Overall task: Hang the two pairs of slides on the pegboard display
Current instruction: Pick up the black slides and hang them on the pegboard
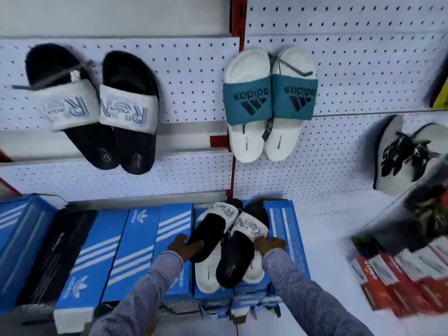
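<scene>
Hands reach forward from striped sleeves over a row of blue shoe boxes at the near bottom of the scene. The left hand curls its fingers around the heel edge of the left black slide, holding it; the right hand presses against the right side of the right black slide near its white strap, fingers closed on it. Both slides lie with their long axes running near to far, heels toward the person, toes toward the pegboard. They have black footbeds and white straps with lettering, and they rest on top of a white pair of slides lying on the boxes. Higher on the pegboard, a matching black pair hangs at far left, heels down, and a white pair with teal straps hangs to its right. Another white and black pair hangs at the far right, blurred.
</scene>
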